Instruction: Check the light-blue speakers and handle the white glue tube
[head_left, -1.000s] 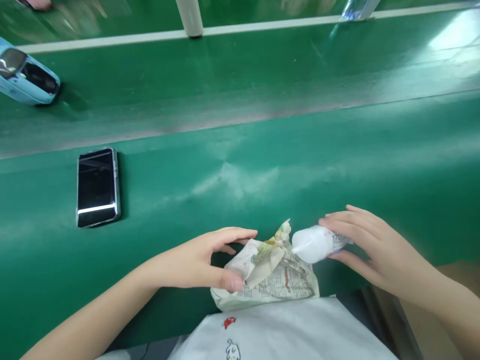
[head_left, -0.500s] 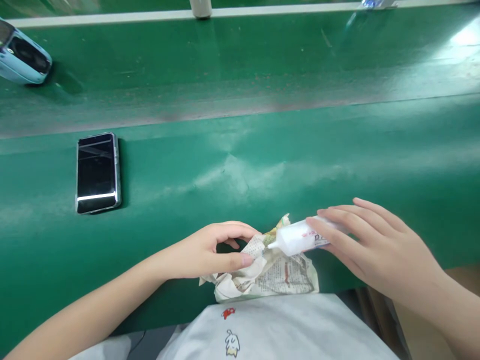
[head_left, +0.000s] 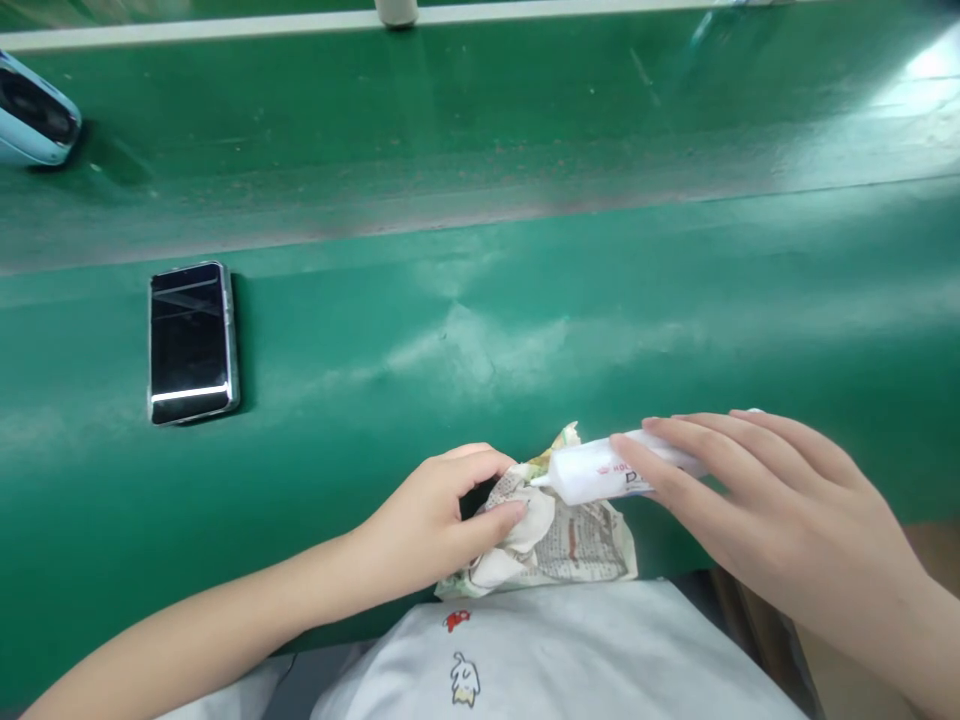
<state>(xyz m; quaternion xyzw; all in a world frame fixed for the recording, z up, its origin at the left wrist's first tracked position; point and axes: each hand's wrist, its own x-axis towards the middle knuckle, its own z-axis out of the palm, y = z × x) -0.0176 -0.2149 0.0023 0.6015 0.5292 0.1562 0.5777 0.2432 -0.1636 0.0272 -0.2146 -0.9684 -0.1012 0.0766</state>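
Fingers of the right hand [head_left: 757, 510] wrap a white tube [head_left: 600, 473] at lower centre of the frame, its nozzle pointing left over a crumpled newspaper [head_left: 559, 535]. The left hand [head_left: 435, 515] pinches the paper's left edge between thumb and curled fingers. Both rest at the near edge of the green surface [head_left: 525, 330]. A dark phone [head_left: 191, 342] lies at left, well apart.

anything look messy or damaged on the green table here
Only the newspaper: it is crumpled and bunched at the table's near edge, pinched by the left hand. The right hand holds a white tube over it. No spill visible.
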